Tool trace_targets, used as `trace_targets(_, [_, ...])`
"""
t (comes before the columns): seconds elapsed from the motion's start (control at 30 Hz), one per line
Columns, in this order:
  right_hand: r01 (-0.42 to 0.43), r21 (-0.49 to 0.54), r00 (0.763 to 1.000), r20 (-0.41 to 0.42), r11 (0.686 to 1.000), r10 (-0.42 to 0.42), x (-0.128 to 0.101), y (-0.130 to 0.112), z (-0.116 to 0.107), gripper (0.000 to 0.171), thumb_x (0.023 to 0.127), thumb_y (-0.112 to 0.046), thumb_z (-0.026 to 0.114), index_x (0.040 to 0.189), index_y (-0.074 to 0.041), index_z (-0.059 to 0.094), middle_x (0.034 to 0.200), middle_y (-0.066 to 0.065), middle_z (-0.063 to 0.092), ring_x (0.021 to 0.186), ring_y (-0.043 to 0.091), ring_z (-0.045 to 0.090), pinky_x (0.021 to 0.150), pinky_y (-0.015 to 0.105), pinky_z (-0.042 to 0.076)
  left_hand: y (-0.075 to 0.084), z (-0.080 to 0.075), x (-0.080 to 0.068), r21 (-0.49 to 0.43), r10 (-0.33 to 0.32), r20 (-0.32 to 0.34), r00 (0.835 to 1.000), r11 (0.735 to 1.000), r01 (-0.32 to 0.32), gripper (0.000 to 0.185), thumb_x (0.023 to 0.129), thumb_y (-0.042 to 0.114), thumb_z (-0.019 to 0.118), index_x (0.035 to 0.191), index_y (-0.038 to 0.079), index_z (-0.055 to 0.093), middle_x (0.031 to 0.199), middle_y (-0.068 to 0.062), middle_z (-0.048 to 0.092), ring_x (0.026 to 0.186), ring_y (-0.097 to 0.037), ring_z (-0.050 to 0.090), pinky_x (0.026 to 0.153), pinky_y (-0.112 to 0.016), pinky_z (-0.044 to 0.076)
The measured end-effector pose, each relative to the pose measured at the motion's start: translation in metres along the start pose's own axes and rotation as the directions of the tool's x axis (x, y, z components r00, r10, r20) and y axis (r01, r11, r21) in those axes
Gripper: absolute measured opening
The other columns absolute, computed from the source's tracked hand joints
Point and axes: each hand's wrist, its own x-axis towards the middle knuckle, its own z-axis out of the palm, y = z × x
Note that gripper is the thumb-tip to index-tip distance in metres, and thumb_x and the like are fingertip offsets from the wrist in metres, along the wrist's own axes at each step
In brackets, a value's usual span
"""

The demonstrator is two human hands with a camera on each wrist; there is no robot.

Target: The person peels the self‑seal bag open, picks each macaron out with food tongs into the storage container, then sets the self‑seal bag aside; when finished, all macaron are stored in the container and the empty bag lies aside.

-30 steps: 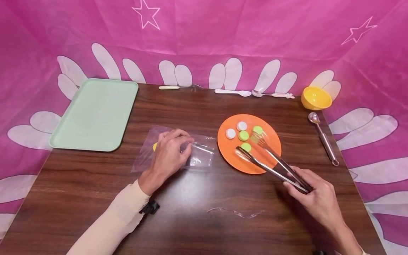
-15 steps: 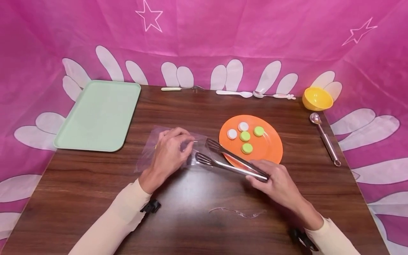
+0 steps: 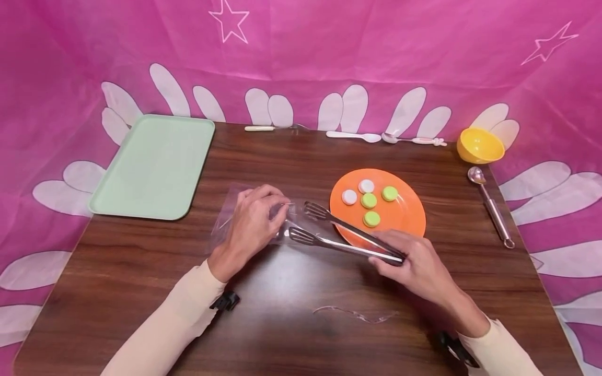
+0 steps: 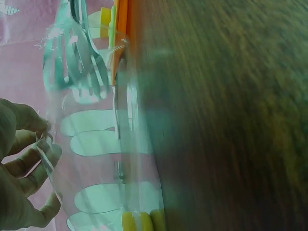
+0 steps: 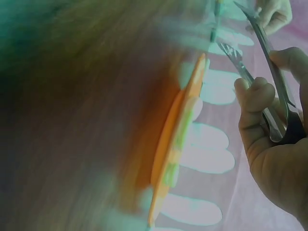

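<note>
My left hand (image 3: 254, 222) pinches the edge of a clear plastic bag (image 4: 103, 168) between thumb and fingers. Several yellow round pieces (image 4: 137, 221) show at the bag's far end in the left wrist view; the hand hides them in the head view. In my right hand (image 3: 418, 263) I grip metal tongs (image 3: 345, 248). Their slotted tips stand apart at the bag's right end, with nothing seen between them; whether they are inside it I cannot tell. Beside them lies an orange plate (image 3: 409, 219) bearing green discs (image 3: 371, 219) and two white discs (image 3: 349, 197).
A pale green tray (image 3: 155, 167) lies at the left. Along the back edge are a fork (image 3: 259, 128), a white spoon (image 3: 352, 136) and another spoon (image 3: 425, 141). A yellow bowl (image 3: 479, 146) and metal scoop (image 3: 491, 209) stand at right. A clear strip (image 3: 355, 314) lies in front.
My right hand has carried the tongs from above the plate leftward to the bag, with no disc in them. My left hand keeps its place on the bag. The view has shifted slightly.
</note>
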Motion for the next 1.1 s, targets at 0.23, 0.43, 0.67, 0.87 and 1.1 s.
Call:
trace_targets(0.23, [0.061,-0.020,0.995,-0.078,0.998,-0.063,-0.012,-0.001,-0.018,0.053,0.071,-0.006,0.094,0.122,-0.014,0.081,0.109,-0.001,0.082,0.091,0.009,0.071,0.087,0.005,0.046,0.002,0.000,0.003,-0.015,0.000,0.000,1.000,1.000,0.000,0.011,0.093,0.012,0.079,0.101,0.008,0.086,0.103,-0.005,0.078,0.097,-0.024,0.076,0.101,-0.054,0.048])
trace_targets(0.43, [0.076,-0.053,0.995,-0.067,0.996,-0.079,-0.011,-0.001,-0.026,0.052,0.071,-0.008,0.095,0.120,-0.015,0.081,0.106,-0.002,0.081,0.088,0.010,0.070,0.085,0.007,0.047,0.004,0.003,0.003,-0.027,-0.006,-0.011,1.000,1.000,0.006,0.011,0.093,0.011,0.079,0.101,0.008,0.086,0.104,-0.005,0.078,0.099,-0.024,0.076,0.101,-0.055,0.048])
trace_targets(0.67, [-0.018,-0.038,0.988,-0.152,0.999,0.012,-0.031,-0.001,-0.051,0.063,0.065,0.000,0.095,0.124,-0.015,0.080,0.106,0.005,0.081,0.095,-0.011,0.063,0.086,0.002,0.045,0.004,0.007,0.001,-0.035,0.013,-0.022,1.000,0.999,-0.014,0.012,0.092,0.011,0.080,0.102,0.007,0.086,0.103,-0.005,0.079,0.097,-0.024,0.076,0.100,-0.055,0.048])
trace_targets(0.87, [0.052,-0.025,0.993,-0.105,0.998,-0.054,-0.026,0.000,-0.042,0.063,0.065,-0.002,0.096,0.124,-0.018,0.081,0.110,0.000,0.081,0.098,-0.005,0.068,0.092,0.003,0.046,0.003,0.004,0.000,-0.038,0.007,-0.021,1.000,0.999,-0.008,0.011,0.092,0.010,0.080,0.102,0.007,0.085,0.103,-0.006,0.079,0.098,-0.025,0.076,0.100,-0.056,0.048])
trace_targets(1.1, [0.030,0.005,0.999,-0.019,1.000,-0.030,-0.012,0.009,-0.024,0.050,0.077,-0.008,0.093,0.124,-0.016,0.080,0.110,-0.003,0.082,0.090,0.009,0.070,0.085,0.006,0.045,0.004,0.006,-0.002,-0.034,0.013,-0.002,1.000,0.999,-0.013,0.012,0.092,0.009,0.080,0.102,0.006,0.085,0.103,-0.006,0.078,0.098,-0.026,0.076,0.100,-0.056,0.048])
